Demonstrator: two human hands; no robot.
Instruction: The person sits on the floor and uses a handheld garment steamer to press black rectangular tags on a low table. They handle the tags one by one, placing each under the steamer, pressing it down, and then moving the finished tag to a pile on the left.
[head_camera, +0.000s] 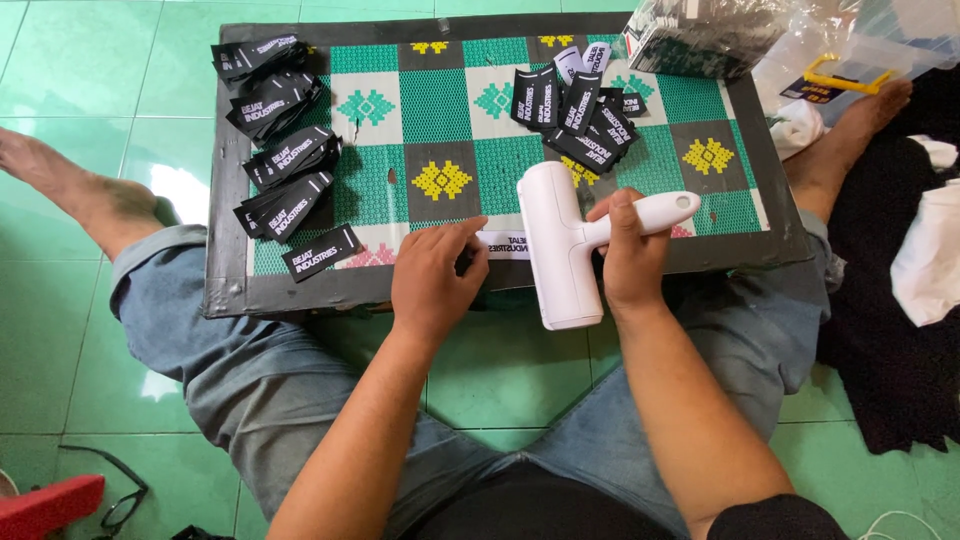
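My right hand (628, 252) grips the handle of a white lint roller (558, 245), whose drum lies across the near edge of a low table with a green patterned mat (440, 105). My left hand (432, 275) presses flat on a small white label strip (503, 243) just left of the roller. Several stacks of black fabric labels (282, 150) lie fanned along the mat's left side. A loose heap of black labels (580, 115) sits at the mat's upper middle.
A clear plastic bag of black labels (700, 35) rests at the table's far right corner. Black cloth (890, 300) and a white cloth (930, 260) lie on the green tiled floor at right. Glasses (120, 505) and a red object (45, 505) lie at lower left.
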